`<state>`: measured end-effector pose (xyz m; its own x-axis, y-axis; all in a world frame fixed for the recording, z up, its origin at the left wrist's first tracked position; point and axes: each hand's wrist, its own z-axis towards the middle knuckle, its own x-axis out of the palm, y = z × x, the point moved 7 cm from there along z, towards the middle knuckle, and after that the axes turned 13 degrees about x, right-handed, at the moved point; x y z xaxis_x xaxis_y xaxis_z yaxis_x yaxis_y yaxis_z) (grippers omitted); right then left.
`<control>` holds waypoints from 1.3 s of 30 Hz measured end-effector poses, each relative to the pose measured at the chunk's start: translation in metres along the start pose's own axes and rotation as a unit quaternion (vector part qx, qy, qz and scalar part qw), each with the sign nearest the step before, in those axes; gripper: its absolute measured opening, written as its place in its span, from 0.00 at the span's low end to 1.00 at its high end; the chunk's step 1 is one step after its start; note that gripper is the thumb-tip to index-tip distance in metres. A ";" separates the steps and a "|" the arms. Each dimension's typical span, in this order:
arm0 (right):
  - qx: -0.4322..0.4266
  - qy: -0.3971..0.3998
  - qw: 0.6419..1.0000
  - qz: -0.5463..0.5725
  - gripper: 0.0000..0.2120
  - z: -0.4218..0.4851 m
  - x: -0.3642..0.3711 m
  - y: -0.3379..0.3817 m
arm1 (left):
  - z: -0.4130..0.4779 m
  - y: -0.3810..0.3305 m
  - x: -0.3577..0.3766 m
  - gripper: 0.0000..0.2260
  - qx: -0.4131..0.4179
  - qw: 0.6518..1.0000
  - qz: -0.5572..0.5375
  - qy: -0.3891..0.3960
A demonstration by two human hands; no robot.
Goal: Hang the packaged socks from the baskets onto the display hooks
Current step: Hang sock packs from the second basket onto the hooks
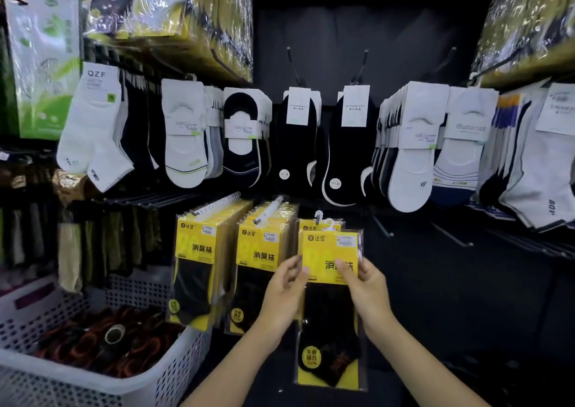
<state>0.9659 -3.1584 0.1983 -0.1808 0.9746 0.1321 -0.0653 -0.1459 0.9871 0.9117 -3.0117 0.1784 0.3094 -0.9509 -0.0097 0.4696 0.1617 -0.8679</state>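
Observation:
A yellow-and-black sock pack [330,307] in clear wrap is held up in front of the lower display row. My left hand [284,291] pinches its left edge and my right hand [365,288] pinches its right side, thumb across the yellow card. Its white plastic hanger [326,223] sits at the top, just in front of another identical pack [320,224] hanging behind. Two full hooks of the same yellow packs [199,269] [263,260] hang to the left. A white perforated basket [102,372] at lower left holds more dark sock packs [102,341].
Above hangs a row of white and black ankle socks [295,142] on hooks. Bare metal hooks [451,237] stick out at right of the held pack. Stacked yellow packs [186,11] fill the upper left, and a green-white box [46,58] hangs at far left.

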 end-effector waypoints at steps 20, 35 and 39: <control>0.197 -0.143 0.970 -0.001 0.07 0.054 -0.025 -0.088 | -0.009 0.094 0.000 0.29 -0.123 0.986 0.111 0.012; 0.421 0.100 0.861 -0.266 0.02 -0.195 -0.105 -0.336 | -0.320 0.220 -0.016 0.14 -0.299 0.942 0.147 0.050; 0.407 0.156 0.840 -0.322 0.21 -0.223 -0.092 -0.358 | -0.355 0.250 -0.044 0.20 -0.331 0.913 0.237 0.031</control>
<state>0.7869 -3.2337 -0.1869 -0.6216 0.6968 -0.3580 0.4224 0.6830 0.5959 0.7223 -3.0235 -0.2142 0.2903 -0.8323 -0.4722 -0.3142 0.3832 -0.8686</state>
